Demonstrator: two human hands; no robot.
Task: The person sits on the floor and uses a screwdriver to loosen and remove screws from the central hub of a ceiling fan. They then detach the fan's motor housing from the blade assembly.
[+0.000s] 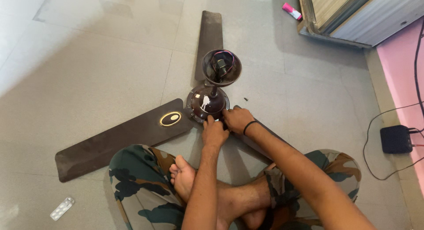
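Head view: left hand and right hand, fingers curled, press together on the near rim of the fan motor just ahead. Whether they pinch anything cannot be told. Risk: small screw beyond the right hand may roll away; the upright cup may tip.

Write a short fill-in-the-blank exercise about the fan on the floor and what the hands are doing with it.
1. Both the left hand and the right hand rest on the fan's round ____ housing.
2. The person's right wrist wears a thin ____ band.
3. The cup-shaped canopy on the fan's rod shows coloured ____ inside.
4. A strip of white pills lies on the ____ near the person's left knee.

Missing words: motor; black; wires; floor
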